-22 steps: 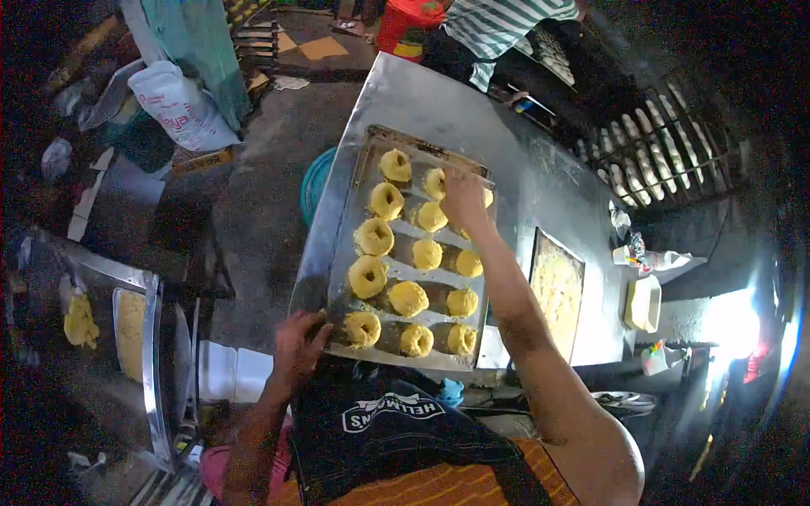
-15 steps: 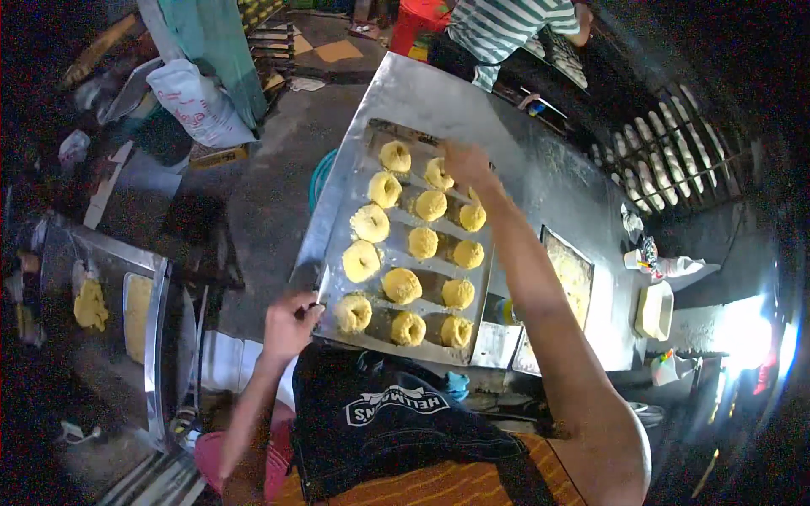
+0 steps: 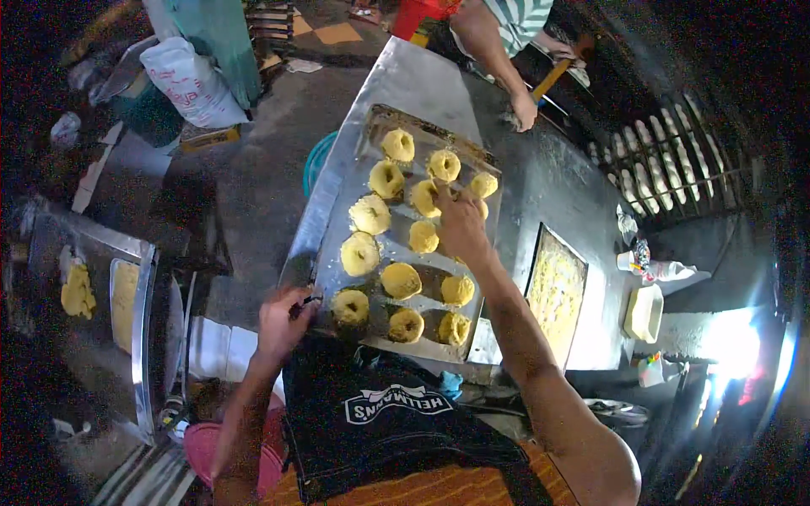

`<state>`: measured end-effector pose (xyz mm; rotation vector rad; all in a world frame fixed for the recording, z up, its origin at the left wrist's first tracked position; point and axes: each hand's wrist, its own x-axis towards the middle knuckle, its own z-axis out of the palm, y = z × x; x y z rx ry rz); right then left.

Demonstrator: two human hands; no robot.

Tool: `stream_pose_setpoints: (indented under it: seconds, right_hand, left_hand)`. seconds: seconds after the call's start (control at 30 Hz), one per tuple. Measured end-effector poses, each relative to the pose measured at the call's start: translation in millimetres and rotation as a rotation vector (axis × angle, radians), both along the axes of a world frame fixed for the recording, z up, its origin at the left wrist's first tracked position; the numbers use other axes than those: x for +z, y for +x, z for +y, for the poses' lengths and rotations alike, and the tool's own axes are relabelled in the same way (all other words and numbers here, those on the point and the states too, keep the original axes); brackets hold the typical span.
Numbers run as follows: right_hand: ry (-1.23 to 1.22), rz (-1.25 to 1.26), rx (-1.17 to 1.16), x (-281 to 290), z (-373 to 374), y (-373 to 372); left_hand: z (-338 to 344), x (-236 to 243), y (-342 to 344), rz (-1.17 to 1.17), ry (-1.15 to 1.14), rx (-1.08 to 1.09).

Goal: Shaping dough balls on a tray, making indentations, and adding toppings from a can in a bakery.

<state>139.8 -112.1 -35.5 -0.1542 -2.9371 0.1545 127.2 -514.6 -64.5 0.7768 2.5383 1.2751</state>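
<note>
A metal baking tray [image 3: 384, 260] lies on the steel table in front of me, with rows of pale yellow dough pieces on it. Several are rings, such as the dough ring [image 3: 360, 254] on the left side; others, such as the dough ball [image 3: 423, 237] in the middle row, look rounder. My left hand [image 3: 285, 319] is closed on the tray's near left corner. Over the middle row, my right hand [image 3: 464, 221] has a finger pressed at the centre of a dough piece [image 3: 424, 199]. Its other fingers look curled in and partly cover neighbouring dough.
A second tray [image 3: 557, 291] with yellow residue sits at the right. Beyond the table, a co-worker's hand [image 3: 524, 111] rests near the far edge, beside a wooden handle [image 3: 553, 80]. A white tub [image 3: 645, 313] stands far right. Long dough pieces fill a rack [image 3: 662, 160].
My right hand has moved nearer, from the far dough ring to the piece below it, uncovering the far one. The co-worker's arm has come in over the table. My left hand stays at the corner.
</note>
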Motion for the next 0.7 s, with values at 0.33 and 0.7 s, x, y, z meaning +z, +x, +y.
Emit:
stream_pose_setpoints:
  seconds: [0.33, 0.7]
  right_hand:
    - [-0.155, -0.045, -0.049, 37.3, 28.1, -37.7]
    - [-0.093, -0.233, -0.167, 41.6, -74.9, 60.8]
  left_hand:
    - [-1.2, -4.2, -13.3, -0.141, 0.085, -0.083]
    - [-3.4, -14.3, -9.6, -0.042, 0.117, -0.107]
